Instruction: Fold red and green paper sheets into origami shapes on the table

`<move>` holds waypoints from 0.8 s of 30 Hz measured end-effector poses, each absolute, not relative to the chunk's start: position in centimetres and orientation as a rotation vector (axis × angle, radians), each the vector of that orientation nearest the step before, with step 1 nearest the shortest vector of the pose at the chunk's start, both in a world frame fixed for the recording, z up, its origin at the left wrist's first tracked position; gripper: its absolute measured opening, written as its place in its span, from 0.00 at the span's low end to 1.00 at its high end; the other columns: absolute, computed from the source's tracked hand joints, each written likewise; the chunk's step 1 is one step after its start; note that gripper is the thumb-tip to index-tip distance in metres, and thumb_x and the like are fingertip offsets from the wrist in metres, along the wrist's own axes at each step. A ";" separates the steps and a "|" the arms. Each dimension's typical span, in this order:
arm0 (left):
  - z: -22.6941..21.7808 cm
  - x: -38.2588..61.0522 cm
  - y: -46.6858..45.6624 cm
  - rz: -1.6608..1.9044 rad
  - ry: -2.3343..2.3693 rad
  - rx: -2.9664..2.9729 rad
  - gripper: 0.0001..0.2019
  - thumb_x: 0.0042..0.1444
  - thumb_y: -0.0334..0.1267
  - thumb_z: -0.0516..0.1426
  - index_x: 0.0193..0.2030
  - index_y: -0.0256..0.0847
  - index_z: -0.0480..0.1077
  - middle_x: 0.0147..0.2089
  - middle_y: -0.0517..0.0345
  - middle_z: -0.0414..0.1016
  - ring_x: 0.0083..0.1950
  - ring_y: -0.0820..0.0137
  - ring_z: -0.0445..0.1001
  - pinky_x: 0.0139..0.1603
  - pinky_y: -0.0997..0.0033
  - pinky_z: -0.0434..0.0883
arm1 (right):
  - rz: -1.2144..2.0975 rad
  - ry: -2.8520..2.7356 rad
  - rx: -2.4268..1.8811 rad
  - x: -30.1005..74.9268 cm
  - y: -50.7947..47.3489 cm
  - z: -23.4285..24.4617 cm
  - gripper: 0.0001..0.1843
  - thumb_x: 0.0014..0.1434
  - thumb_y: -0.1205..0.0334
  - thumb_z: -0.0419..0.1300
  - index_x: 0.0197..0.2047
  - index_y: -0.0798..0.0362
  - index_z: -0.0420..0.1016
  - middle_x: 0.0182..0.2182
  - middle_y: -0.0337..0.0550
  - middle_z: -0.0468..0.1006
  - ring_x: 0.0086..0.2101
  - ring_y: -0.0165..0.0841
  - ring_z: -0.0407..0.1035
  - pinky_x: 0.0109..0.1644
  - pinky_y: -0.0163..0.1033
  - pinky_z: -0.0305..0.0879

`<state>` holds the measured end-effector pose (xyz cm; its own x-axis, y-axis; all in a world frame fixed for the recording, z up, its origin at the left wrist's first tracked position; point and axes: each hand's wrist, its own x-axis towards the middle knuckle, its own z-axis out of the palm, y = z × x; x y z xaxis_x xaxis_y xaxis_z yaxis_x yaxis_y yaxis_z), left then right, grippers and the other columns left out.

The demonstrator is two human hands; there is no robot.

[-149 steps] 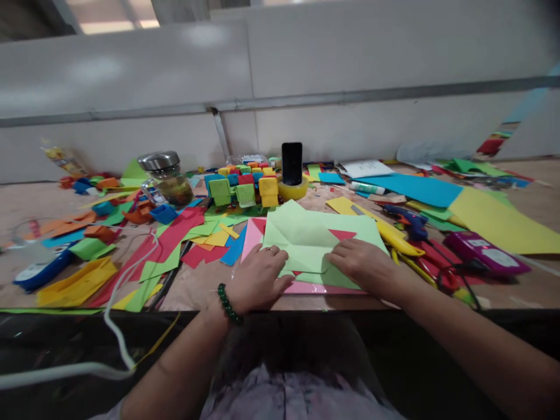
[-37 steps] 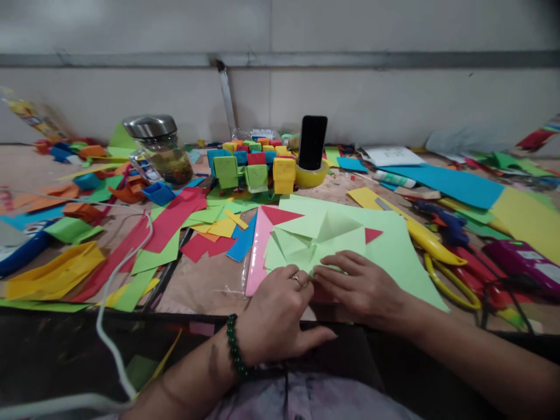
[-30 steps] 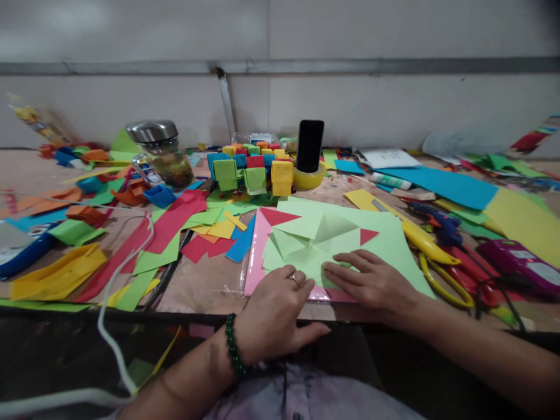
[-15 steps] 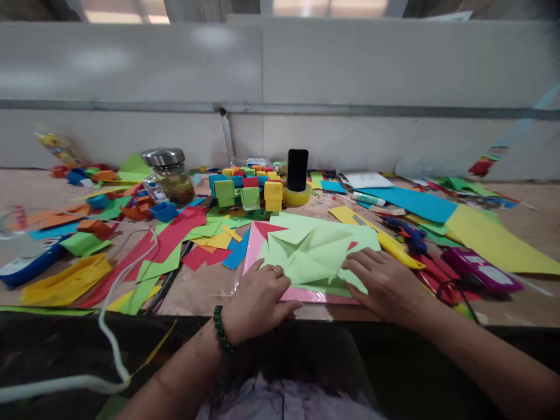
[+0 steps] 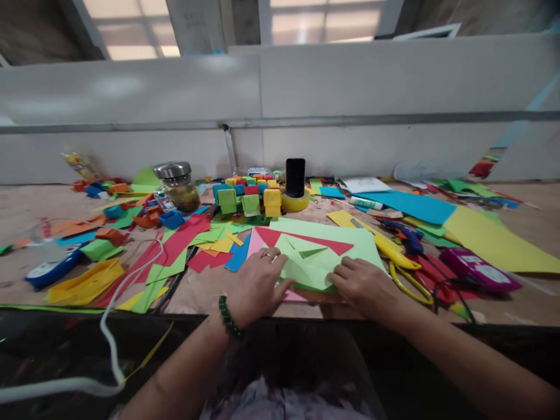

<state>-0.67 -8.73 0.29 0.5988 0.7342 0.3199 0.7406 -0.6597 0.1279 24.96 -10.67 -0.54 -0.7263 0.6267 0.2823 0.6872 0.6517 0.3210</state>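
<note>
- Head view: bench [image 5: 525,204], paper scraps spread along both sides.
- Yellow sheet [image 5: 494,242], toward bench's right end, meets blue sheet [image 5: 411,204] reaching toward the back edge.
- Light green sheet [image 5: 370,239], mid-bench, near front edge; red paper [image 5: 315,238] and pink sheet [image 5: 255,243] show beside it.
- Cluster of colored paper blocks [image 5: 251,204], mid-bench toward back edge.
- Folded green paper [image 5: 308,268], on that stack close to bench's front edge, between the hands, creased, a flap raised.
- Left hand [image 5: 258,283]: fingers close together on its left side, thumb spread apart.
- Right hand [image 5: 363,286]: fingers together, bent over its right corner; thumb hidden, can't tell if clamped.
- Lidded glass jar [image 5: 181,192], left of blocks, toward back edge.
- Purple device [image 5: 479,268], toward front edge, right part.
- Phone [image 5: 295,177], upright at the tape roll [image 5: 295,203], right of blocks.
- Ring [image 5: 265,254], on left hand.
</note>
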 end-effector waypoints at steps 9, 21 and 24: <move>-1.4 -0.3 -10.8 -0.373 -1.382 -2.813 0.23 0.64 0.53 0.49 0.55 0.39 0.67 0.53 0.46 0.73 0.53 0.55 0.70 0.52 0.50 0.67 | -0.142 -2.727 -1.065 20.0 -11.7 -0.3 0.10 0.56 0.71 0.59 0.41 0.55 0.76 0.46 0.51 0.78 0.46 0.42 0.69 0.49 0.46 0.65; -3.8 -2.3 -12.2 -0.748 -1.140 -2.870 0.20 0.64 0.48 0.52 0.53 0.33 0.70 0.52 0.45 0.74 0.53 0.57 0.70 0.56 0.53 0.68 | 1.256 -2.318 -1.165 25.1 -6.4 0.7 0.13 0.57 0.56 0.62 0.43 0.53 0.80 0.44 0.46 0.81 0.45 0.38 0.73 0.51 0.42 0.67; -3.9 -2.6 -12.4 -0.828 -1.067 -2.860 0.19 0.63 0.46 0.53 0.53 0.33 0.71 0.52 0.45 0.75 0.53 0.57 0.71 0.55 0.54 0.70 | 1.260 -2.179 -1.251 24.6 -6.0 0.0 0.17 0.55 0.48 0.63 0.34 0.56 0.78 0.31 0.43 0.79 0.33 0.35 0.72 0.38 0.39 0.67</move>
